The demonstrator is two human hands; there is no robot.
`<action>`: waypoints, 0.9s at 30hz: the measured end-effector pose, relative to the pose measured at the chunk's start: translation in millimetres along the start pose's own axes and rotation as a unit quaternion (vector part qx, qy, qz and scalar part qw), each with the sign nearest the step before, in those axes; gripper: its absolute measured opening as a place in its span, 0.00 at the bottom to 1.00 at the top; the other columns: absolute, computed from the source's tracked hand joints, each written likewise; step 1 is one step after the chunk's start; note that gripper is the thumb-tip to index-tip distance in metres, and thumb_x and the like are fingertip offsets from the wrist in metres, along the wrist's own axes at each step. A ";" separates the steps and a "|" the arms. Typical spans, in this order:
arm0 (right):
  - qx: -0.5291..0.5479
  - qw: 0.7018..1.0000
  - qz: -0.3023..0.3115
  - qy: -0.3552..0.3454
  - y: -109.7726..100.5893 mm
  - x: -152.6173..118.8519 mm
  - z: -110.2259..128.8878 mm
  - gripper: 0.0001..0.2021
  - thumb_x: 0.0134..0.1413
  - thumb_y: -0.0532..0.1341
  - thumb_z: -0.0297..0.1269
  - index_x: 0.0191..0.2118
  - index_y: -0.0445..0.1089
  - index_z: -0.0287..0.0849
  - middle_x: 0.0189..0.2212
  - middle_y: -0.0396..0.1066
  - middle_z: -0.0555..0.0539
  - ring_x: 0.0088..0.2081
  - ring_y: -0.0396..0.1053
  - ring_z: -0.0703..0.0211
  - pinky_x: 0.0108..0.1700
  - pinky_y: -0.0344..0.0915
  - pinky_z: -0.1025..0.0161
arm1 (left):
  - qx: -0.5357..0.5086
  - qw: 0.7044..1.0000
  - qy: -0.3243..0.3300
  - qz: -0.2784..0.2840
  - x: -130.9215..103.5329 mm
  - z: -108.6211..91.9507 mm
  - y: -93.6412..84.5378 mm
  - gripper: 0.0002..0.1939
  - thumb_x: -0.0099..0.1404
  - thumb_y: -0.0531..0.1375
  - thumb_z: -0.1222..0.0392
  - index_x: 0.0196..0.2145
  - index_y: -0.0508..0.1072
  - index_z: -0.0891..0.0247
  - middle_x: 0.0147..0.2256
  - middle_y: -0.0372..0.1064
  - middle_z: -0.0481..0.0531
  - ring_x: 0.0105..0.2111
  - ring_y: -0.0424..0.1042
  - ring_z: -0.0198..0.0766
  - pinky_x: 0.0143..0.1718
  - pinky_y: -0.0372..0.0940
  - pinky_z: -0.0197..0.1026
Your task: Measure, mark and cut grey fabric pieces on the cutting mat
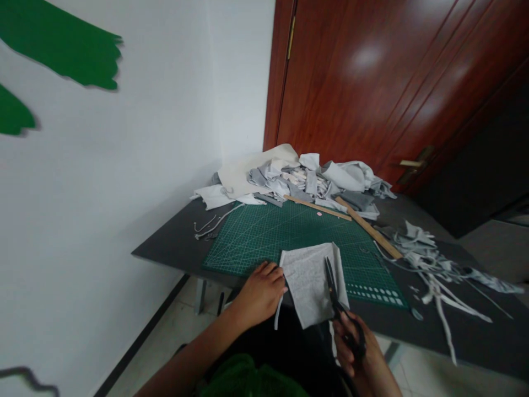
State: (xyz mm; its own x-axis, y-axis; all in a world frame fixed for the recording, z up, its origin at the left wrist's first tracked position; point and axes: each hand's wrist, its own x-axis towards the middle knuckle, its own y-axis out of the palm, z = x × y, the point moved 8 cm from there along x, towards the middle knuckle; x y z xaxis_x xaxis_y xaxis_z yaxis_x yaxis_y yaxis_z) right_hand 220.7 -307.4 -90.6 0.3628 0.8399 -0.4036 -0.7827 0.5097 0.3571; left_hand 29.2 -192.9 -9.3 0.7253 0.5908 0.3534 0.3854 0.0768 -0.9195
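A light grey cloth piece [308,281] lies over the near edge of the green cutting mat [264,237], its lower part hanging past the table edge. At its left edge, my left hand [264,289] is closed, fingers curled on the cloth's side, and a thin strip hangs just below. My right hand [351,344] grips black scissors [333,286] by the handles. Their blades point away from me over the right part of the cloth and look nearly closed.
Grey and white fabric scraps [309,176] are heaped at the table's back. Two wooden rulers [367,227] lie on the mat's far and right sides. More scraps and strips [430,259] cover the right side. A wall stands left, a brown door [351,82] behind.
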 end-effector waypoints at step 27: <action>-0.096 0.990 0.096 0.023 11.5 -44.8 5.7 0.31 0.46 0.74 0.57 0.49 0.63 0.49 0.24 0.63 0.59 0.16 0.51 0.74 0.15 0.51 0.75 | 0.064 0.998 0.010 0.001 -23.4 32.3 12.2 0.33 0.74 0.53 0.38 0.64 0.66 0.66 0.65 0.64 0.61 0.68 0.58 0.50 0.70 0.49 0.54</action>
State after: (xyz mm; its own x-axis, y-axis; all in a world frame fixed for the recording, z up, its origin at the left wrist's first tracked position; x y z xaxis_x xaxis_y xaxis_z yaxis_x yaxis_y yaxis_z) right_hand 198.2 -338.2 -63.6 0.1782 0.9061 -0.3837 -0.9186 0.2931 0.2653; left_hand -1.5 -179.8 -34.3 0.7373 0.5750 0.3546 0.3094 0.1792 -0.9339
